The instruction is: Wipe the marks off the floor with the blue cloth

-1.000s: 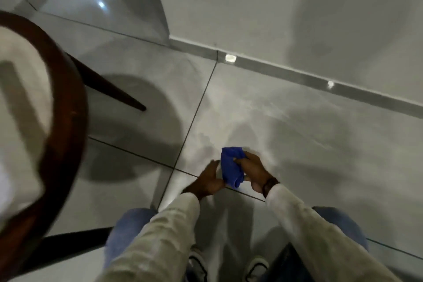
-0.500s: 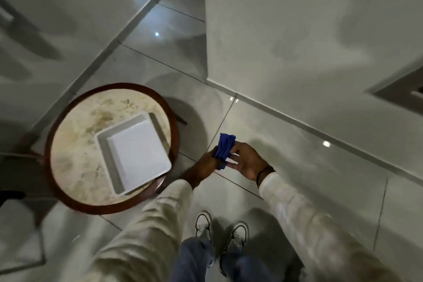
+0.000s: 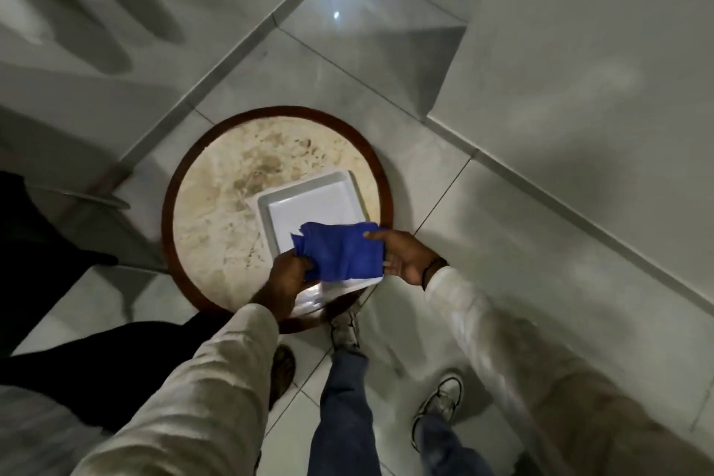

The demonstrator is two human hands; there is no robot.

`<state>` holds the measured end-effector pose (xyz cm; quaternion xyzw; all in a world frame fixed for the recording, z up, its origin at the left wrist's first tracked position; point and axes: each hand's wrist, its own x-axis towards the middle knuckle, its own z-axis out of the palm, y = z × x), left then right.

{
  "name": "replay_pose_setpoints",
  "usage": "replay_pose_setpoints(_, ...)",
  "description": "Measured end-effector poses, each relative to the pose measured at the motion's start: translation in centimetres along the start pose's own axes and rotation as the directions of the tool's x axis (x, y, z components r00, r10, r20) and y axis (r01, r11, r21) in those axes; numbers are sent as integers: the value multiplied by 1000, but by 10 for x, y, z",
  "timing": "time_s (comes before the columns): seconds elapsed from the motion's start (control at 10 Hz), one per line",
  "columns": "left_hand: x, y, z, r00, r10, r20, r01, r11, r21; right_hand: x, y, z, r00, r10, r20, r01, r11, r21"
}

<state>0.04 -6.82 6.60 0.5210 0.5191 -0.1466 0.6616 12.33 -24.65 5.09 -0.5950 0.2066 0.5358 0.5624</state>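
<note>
Glossy grey tiled floor [image 3: 386, 62] is seen all round; no marks can be made out. Round wood-rimmed marble side table [image 3: 216, 213] carries a square white tray [image 3: 309, 205]. Folded blue cloth [image 3: 342, 255] is held above the tray's near edge, pinched at its left end by the left hand [image 3: 284, 278] and its far-right corner by the right hand [image 3: 405, 257]. Judged soft, light, limp; best bunched in one palm.

I see a round marble-topped table with a dark wooden rim [image 3: 170, 205]; on its near right part rests a white square tray [image 3: 309, 201].
</note>
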Motion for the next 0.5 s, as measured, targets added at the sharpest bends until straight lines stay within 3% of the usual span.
replay_pose_setpoints(0.1,47,-13,-29,997,-17,-80,22,998,53,53,10,27,987,-154,-55,136,959,-250)
replay_pose_setpoints(0.2,84,-34,-45,992,-3,-125,22,987,158,89,22,43,956,-265,-129,166,847,-506)
replay_pose_setpoints(0.3,103,-52,-53,981,38,-191,40,922,386,113,35,46,944,-315,-99,194,771,-607)
replay_pose_setpoints(0.4,95,-50,-53,960,100,-260,94,760,643,115,44,41,912,-386,-138,233,765,-601)
replay_pose_setpoints(0.5,76,-34,-37,926,260,-274,73,588,806,100,39,25,859,-424,-287,224,815,-534)
